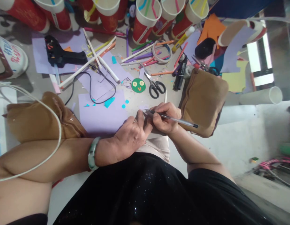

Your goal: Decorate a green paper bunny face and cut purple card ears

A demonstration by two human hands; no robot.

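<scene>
A pen (pixel 179 120) with a clear barrel and black end cap is held in my right hand (pixel 165 117), its tip pointing down and left. Under the tip lies a small light purple paper scrap (pixel 144 107), partly covered by fingers. My left hand (pixel 130 134), palm down, has its fingers extended and a fingertip at the edge of that scrap. Just beyond my hands are a green paper circle with a face (pixel 138 85) and black-handled scissors (pixel 156 87). A purple paper sheet (pixel 101 112) lies beside my left hand.
Red paper cups (pixel 145 28) stand along the back. A black glue gun (pixel 63 55) rests at the back left, its cord looping forward. Brown pouches (pixel 204 101) flank my arms. Straws, a tape roll (pixel 162 51) and a black marker (pixel 180 73) lie beyond my hands.
</scene>
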